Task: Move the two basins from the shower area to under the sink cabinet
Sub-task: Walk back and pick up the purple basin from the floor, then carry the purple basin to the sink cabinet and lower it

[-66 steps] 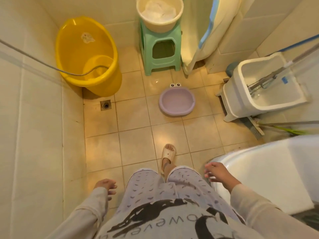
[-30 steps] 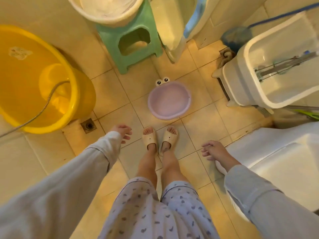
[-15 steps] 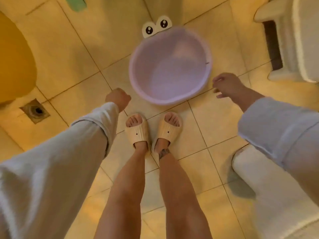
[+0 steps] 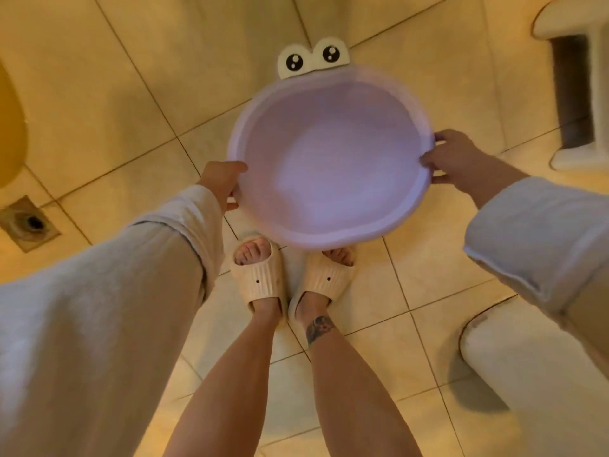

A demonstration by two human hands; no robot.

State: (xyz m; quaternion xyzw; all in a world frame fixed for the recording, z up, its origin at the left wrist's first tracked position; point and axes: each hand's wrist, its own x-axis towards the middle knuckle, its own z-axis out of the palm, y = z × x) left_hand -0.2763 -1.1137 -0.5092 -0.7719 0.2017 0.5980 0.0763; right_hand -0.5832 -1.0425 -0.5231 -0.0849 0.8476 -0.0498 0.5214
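A round lilac basin point(image 4: 333, 166) with two white cartoon eyes on its far rim fills the middle of the head view. It looks empty. My left hand point(image 4: 222, 183) grips its left rim and my right hand point(image 4: 453, 156) grips its right rim. The near edge of the basin overlaps the toes of my slippers, so it seems lifted off the tiled floor. The cream basin seen earlier on the green stool is out of frame.
A floor drain point(image 4: 31, 222) sits at the left. The yellow tub edge point(image 4: 10, 127) shows at far left. A white mop bucket's base point(image 4: 583, 94) stands at the upper right, and a white toilet rim point(image 4: 527, 354) is at the lower right.
I bent down over the lilac basin. Both hands, free half a second ago, have closed on its rim, and the basin has come towards me over my feet.
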